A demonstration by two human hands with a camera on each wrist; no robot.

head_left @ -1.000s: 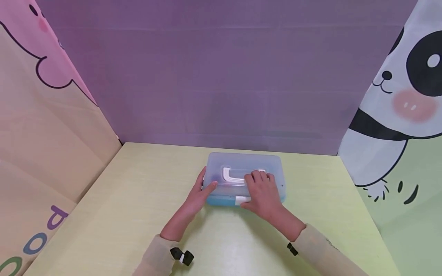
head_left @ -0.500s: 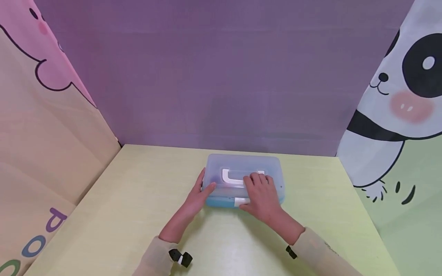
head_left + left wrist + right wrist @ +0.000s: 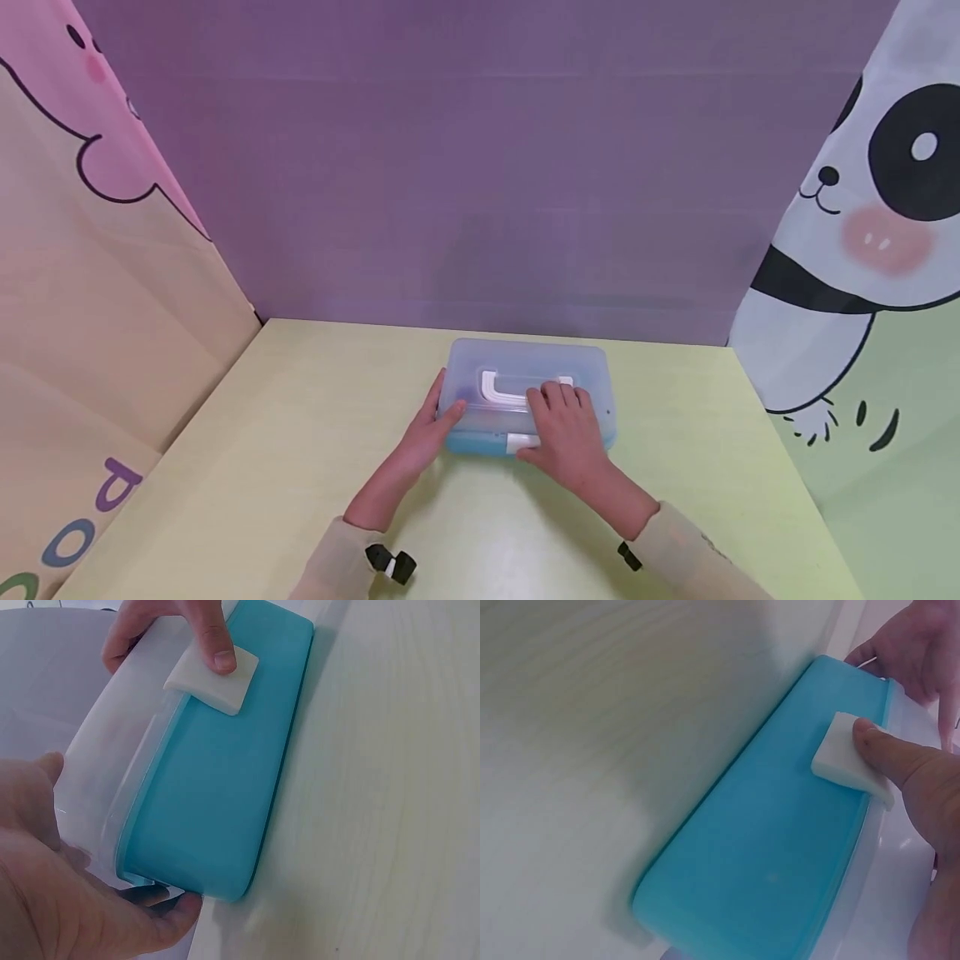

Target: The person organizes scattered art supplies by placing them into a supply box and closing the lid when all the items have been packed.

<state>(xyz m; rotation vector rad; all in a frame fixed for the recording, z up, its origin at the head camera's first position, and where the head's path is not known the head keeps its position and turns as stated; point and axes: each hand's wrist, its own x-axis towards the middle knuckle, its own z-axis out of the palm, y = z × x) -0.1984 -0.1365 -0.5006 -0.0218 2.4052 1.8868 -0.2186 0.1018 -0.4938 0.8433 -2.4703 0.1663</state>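
Note:
A plastic storage box (image 3: 476,443) with a blue base stands on the table, its translucent lid (image 3: 528,357) down over it. My left hand (image 3: 423,437) holds the left end, thumb on top of the lid and fingers at the side. At the front, my right hand (image 3: 567,437) grips the box, its fingers over the lid near the white handle (image 3: 497,390). The right thumb presses on the white latch (image 3: 844,754), as the right wrist view shows. In the left wrist view the latch (image 3: 214,684) lies against the blue front wall. The box's contents cannot be made out.
The pale wooden table (image 3: 300,467) extends around the box. Behind it hangs a purple cloth backdrop (image 3: 480,183). Printed cloth panels stand on both sides, a panda panel (image 3: 832,250) to the right and a beige one (image 3: 97,333) to the left.
The whole scene has shifted slightly down in the head view. Both hands keep their places on the box, which stays shut on the table.

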